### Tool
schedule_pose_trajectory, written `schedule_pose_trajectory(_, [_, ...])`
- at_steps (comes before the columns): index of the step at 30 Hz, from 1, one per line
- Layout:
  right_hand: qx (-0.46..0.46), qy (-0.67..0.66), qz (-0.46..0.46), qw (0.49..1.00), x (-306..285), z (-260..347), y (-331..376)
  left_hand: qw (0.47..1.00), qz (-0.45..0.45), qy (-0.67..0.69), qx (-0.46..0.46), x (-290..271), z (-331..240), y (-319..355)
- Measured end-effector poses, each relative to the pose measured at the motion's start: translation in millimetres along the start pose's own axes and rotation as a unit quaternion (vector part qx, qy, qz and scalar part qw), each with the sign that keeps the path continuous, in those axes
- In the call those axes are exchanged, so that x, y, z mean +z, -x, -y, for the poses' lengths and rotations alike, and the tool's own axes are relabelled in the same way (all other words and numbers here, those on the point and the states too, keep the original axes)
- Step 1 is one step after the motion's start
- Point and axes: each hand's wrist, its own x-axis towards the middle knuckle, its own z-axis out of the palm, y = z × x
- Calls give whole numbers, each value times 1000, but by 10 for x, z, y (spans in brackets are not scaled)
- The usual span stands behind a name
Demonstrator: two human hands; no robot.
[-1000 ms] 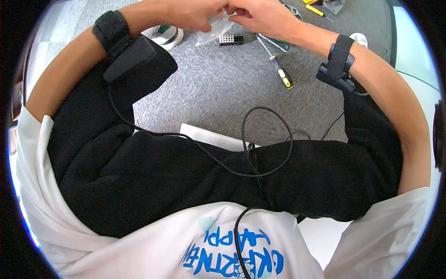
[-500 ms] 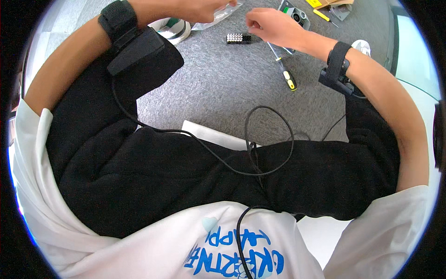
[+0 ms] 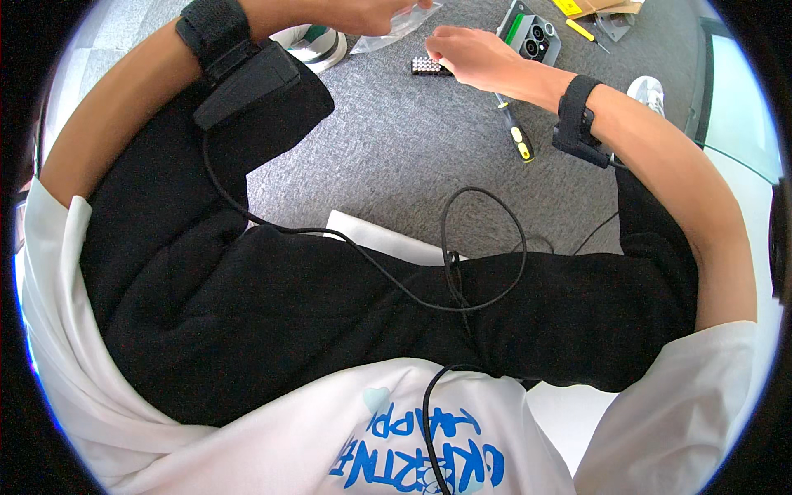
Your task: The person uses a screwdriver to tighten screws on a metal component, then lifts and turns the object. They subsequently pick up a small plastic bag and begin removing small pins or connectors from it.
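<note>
My left hand (image 3: 363,13) is at the top edge, fingers closed on a clear plastic bag (image 3: 394,33) that lies slanted beneath them. To its right my right hand (image 3: 472,54) is closed, fingertips pointing left and curled under. They are over the right end of a small black block with rows of silver dots (image 3: 426,66). Whatever is between these fingers is hidden. Under the right wrist is a screwdriver with a black and yellow handle (image 3: 520,143), its shaft mostly covered by the hand.
A grey metal box with round black openings (image 3: 538,38) stands beyond my right hand. Farther right lie a yellow-handled screwdriver (image 3: 580,30) and brown cardboard (image 3: 606,7). My shoes (image 3: 648,92) flank the grey carpet (image 3: 371,157). A black cable (image 3: 375,276) loops over my legs.
My right hand has moved slightly left and nearer, now covering the right end of the dotted block. The box with round openings shows more. My left hand stays at the bag.
</note>
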Motion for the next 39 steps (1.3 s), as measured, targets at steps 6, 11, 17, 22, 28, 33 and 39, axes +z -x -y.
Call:
schedule_pose_trajectory(6, [-23, 17, -13, 1000, 13, -15, -99, 999, -5, 23, -22, -27, 36, 106])
schedule_pose_trajectory(11, [-11, 31, -23, 999, 14, -27, -58, 1000, 2, 5, -1, 17, 26, 38])
schedule_pose_trajectory(17, [-13, 0, -108, 994, -122, -19, 24, 999, 24, 7, -22, 18, 6, -105])
schedule_pose_trajectory(22, [-99, -26, -255, 962, -341, 55, -50, 999, 12, -25, -24, 7, 54, 28])
schedule_pose_trajectory(28, [-117, -64, -304, 943, -434, 135, -4, 998, 44, -11, -42, 50, 19, -119])
schedule_pose_trajectory(33, [-135, -66, -305, 940, -441, 126, -29, 996, 87, 3, -11, 60, 104, -135])
schedule_pose_trajectory(39, [-145, -69, -306, 939, -432, 71, 8, 993, 94, 56, -49, 87, 90, -180])
